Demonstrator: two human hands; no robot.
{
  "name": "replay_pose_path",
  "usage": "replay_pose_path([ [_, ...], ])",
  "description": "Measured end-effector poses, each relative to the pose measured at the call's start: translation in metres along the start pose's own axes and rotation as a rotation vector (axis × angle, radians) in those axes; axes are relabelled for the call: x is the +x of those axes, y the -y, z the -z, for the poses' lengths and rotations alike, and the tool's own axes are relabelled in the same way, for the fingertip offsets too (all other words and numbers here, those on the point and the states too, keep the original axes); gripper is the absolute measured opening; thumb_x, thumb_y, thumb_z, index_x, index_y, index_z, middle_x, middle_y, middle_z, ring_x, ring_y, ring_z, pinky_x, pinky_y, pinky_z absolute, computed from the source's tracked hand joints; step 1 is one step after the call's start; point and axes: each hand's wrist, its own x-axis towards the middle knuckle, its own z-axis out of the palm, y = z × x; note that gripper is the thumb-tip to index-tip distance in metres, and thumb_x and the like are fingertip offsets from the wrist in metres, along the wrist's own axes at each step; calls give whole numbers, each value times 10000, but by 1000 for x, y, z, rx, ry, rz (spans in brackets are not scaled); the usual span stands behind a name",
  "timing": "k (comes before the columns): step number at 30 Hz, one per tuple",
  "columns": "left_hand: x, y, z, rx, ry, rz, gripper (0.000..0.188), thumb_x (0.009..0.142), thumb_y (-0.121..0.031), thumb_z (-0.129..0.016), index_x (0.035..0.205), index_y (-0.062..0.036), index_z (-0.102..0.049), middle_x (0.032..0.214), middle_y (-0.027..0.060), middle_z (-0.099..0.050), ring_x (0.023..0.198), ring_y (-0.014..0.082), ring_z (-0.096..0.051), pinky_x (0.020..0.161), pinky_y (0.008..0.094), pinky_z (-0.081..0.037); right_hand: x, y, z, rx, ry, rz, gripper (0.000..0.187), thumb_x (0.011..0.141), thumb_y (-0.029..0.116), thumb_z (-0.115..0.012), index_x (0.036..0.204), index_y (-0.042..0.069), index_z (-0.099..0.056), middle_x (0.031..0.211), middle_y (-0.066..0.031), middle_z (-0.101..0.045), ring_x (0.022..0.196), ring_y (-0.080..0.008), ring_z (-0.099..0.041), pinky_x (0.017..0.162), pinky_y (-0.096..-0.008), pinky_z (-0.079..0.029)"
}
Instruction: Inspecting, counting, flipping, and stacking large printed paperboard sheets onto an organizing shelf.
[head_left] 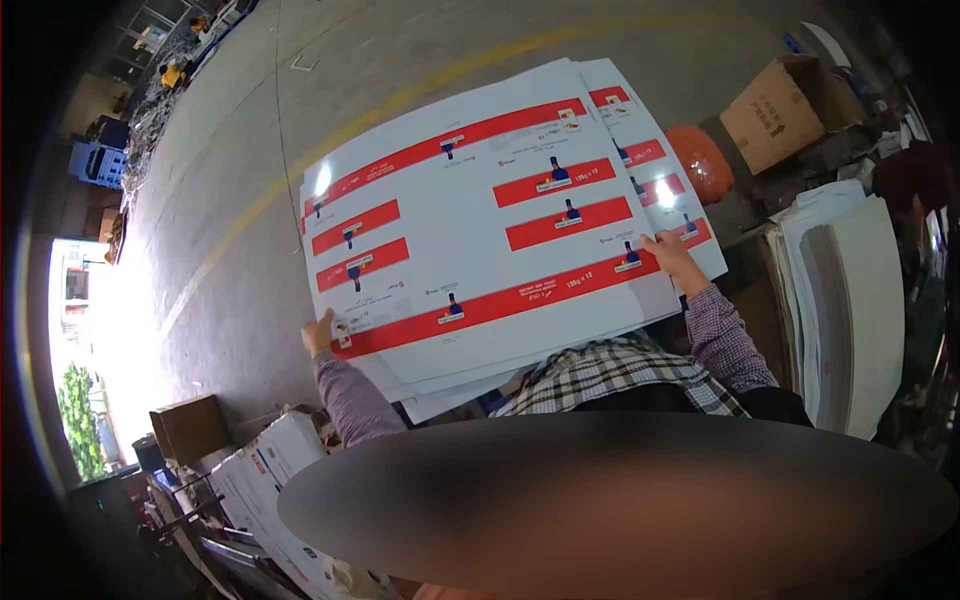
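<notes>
Large white printed sheets [450,230] with red bands and small blue bottle-like pictures spread out in front of me. My left hand [318,333] grips the near left edge of the top sheet, thumb on the printed face. On the right edge, my right hand [672,258] pinches the sheet with its thumb on top; the fingers beneath are hidden. Under the top sheet, more sheets [690,200] with the same print stick out at the right. White sheet edges also show at the near side, close to my checked shirt [610,372].
An open cardboard box [768,118] stands at the far right beside a round orange object [698,165]. Stacked pale boards [850,310] are close on my right. Left of me are a brown carton [190,428] and white packages [270,470]. A yellow line [400,105] crosses the grey floor.
</notes>
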Motion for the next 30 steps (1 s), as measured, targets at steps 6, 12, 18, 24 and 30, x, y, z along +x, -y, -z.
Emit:
replay_pose_path([
  [6, -15, -3, 34, -872, 577, 263, 419, 808, -235, -720, 1092, 51, -603, 1045, 125, -643, 878, 206, -622, 722, 360, -521, 11, 19, -2, -459, -229, 202, 440, 853, 365, -607, 909, -71, -590, 873, -227, -619, 836, -298, -624, 711, -387, -471],
  [12, -33, -50, 51, -867, 527, -25, 375, 801, -107, -704, 1129, 34, -591, 1066, 113, -635, 917, 219, -612, 784, 356, -509, 8, 73, -1, -1189, -117, 64, 482, 809, 436, -615, 1018, 2, -640, 1009, -199, -657, 933, -356, -637, 799, -452, -500],
  [18, -102, -101, 126, -543, 323, -420, 332, 796, -91, -693, 1077, 62, -608, 962, 89, -666, 860, 170, -610, 781, 321, -490, 75, 250, -43, -904, 12, 580, 437, 790, 424, -674, 1026, 58, -630, 1039, -177, -637, 948, -334, -613, 809, -430, -482],
  [24, -208, -99, 175, -645, 189, -372, 287, 778, -28, -696, 1039, 61, -614, 950, 94, -673, 851, 140, -609, 772, 296, -494, 100, 418, -105, -718, 177, 1182, 830, 718, 385, -767, 1396, 114, -372, 1324, -190, -466, 1228, -325, -449, 1035, -399, -357],
  [30, -197, -64, 139, -574, 136, -306, 309, 769, -48, -696, 1035, 76, -598, 923, 113, -678, 824, 153, -624, 752, 311, -513, 84, 464, -136, -778, 808, 961, 910, 659, 381, -812, 1402, 104, -367, 1307, -175, -496, 1245, -330, -436, 1057, -406, -340],
])
